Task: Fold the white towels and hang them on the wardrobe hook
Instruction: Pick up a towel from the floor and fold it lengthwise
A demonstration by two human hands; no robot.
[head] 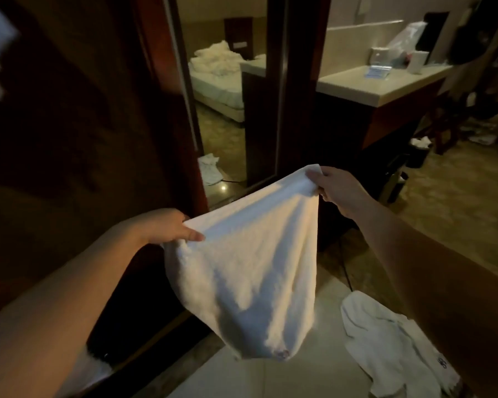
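A: Starting at the left, how is the left hand point(167, 226) set?

B: Its arm reaches in from the lower left corner, forearm bare. The hand pinches one upper corner of the white towel point(247, 271), thumb on top; the fingers go under the cloth, so their curl is hidden.

A: And the towel itself?

B: It hangs in the air between the two hands, its top edge stretched up toward the right, the rest sagging to a rounded bottom above the pale floor tiles point(270, 377). A small dark mark sits near its lowest point; too blurred to tell what it is.

A: The right hand point(338, 188)?

B: Higher and farther out, arm coming in from the right edge. It grips the other top corner, the cloth bunched between thumb and fingers.

A: What is behind?

B: A dark wooden wardrobe point(69, 139) at the left, its surface lost in shadow. Beside it a mirror panel point(222, 110) shows a bed with crumpled white linen. At the right, a counter point(380, 87) with a plastic bag and small items, too dim to name.

A: Anything on the floor?

B: A second white towel point(391, 349) lies crumpled at the lower right, partly cut off by the right arm. It bears a small dark logo near its edge, unreadable.
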